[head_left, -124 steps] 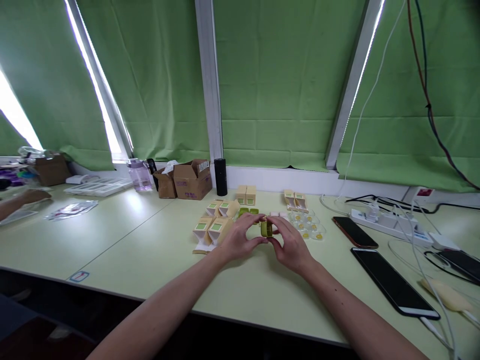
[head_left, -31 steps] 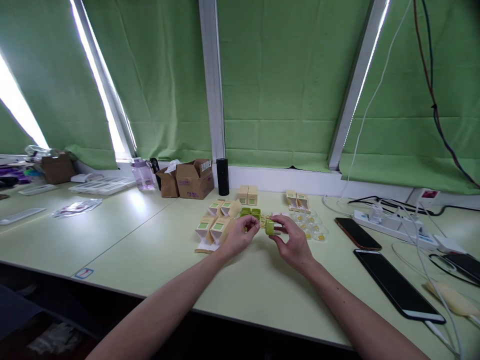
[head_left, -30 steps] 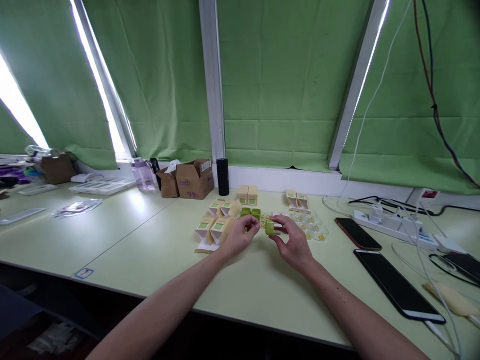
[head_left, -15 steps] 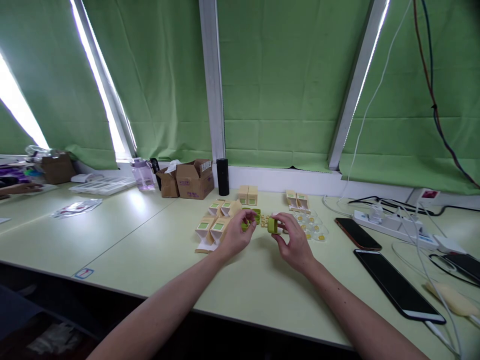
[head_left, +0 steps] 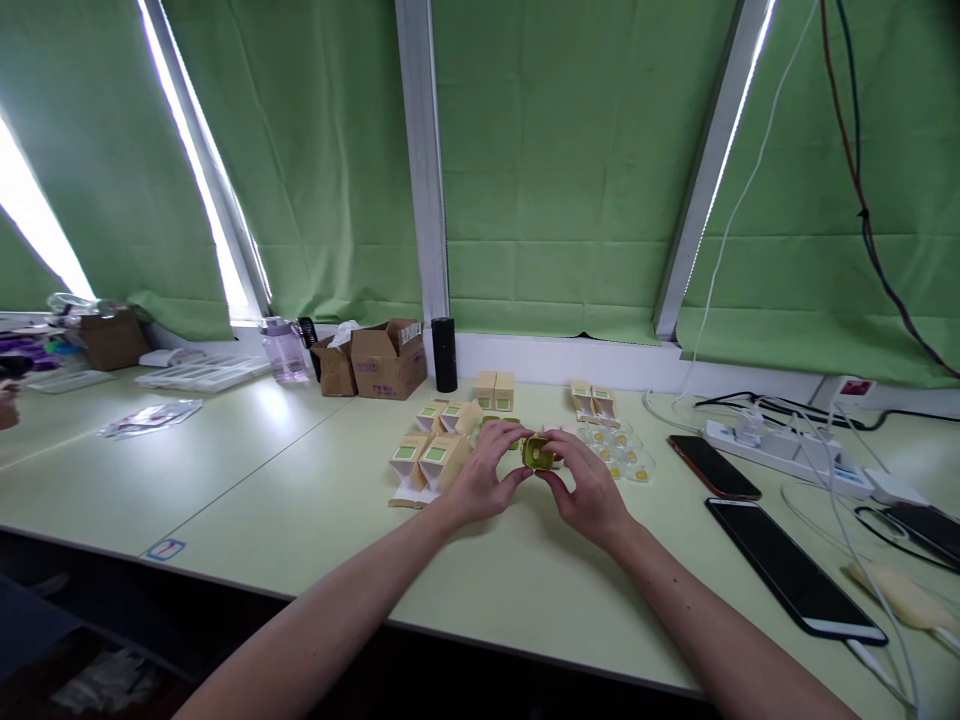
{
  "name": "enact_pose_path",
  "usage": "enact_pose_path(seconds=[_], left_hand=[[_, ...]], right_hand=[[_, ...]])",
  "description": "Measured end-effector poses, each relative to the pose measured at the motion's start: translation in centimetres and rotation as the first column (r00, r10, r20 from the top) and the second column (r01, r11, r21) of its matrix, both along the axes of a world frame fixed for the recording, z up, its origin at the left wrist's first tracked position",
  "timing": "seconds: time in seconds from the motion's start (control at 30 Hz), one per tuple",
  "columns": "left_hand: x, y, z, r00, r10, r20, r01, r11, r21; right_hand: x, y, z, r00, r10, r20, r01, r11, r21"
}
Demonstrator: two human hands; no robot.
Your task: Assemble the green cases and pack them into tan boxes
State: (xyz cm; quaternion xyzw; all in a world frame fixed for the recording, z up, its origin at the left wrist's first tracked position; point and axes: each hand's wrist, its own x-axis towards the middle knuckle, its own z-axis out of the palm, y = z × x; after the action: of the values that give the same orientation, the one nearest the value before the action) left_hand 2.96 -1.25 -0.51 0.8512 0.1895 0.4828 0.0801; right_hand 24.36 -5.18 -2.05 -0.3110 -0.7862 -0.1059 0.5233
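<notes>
Both of my hands meet over the middle of the pale green table (head_left: pixel 247 480). My left hand (head_left: pixel 484 472) and my right hand (head_left: pixel 587 488) pinch a small green case (head_left: pixel 537 453) between their fingertips, just above the tabletop. Left of my hands lie several tan cartons with green labels (head_left: pixel 424 457). Right of them sit small clear cups with yellow pieces inside (head_left: pixel 622 455). More green pieces behind my fingers are mostly hidden.
Two open cardboard boxes (head_left: pixel 375 357), a black cylinder (head_left: pixel 444 354) and a clear bottle (head_left: pixel 284 349) stand by the window. Two phones (head_left: pixel 787 566) and a power strip with cables (head_left: pixel 780 448) lie on the right. Another person's hand (head_left: pixel 7 405) shows at the far left.
My left hand has come back from the green pieces and joined my right hand on the green case. The other person's hand at the far left has drawn back.
</notes>
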Motion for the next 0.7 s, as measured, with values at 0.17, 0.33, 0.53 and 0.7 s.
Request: enact_pose_path(seconds=[0.17, 0.33, 0.53, 0.7], left_hand=[[-0.01, 0.12, -0.1, 1.0, -0.008, 0.008, 0.008, 1.0, 0.015], [0.02, 0.02, 0.0, 1.0, -0.008, 0.014, 0.007, 1.0, 0.028], [0.02, -0.03, 0.14, 1.0, 0.002, 0.023, -0.003, 0.999, 0.048], [0.01, -0.1, 0.24, 1.0, 0.012, 0.025, -0.013, 0.998, 0.066]], right_hand=[[0.22, 0.03, 0.19, 0.995, -0.048, 0.083, 0.041, 0.996, 0.075], [0.12, 0.03, 0.19, 0.991, -0.073, 0.112, 0.06, 0.991, 0.116], [-0.02, -0.08, 0.22, 0.987, -0.093, 0.13, 0.079, 0.99, 0.113], [-0.09, -0.15, 0.25, 0.988, -0.089, 0.123, 0.076, 0.991, 0.107]])
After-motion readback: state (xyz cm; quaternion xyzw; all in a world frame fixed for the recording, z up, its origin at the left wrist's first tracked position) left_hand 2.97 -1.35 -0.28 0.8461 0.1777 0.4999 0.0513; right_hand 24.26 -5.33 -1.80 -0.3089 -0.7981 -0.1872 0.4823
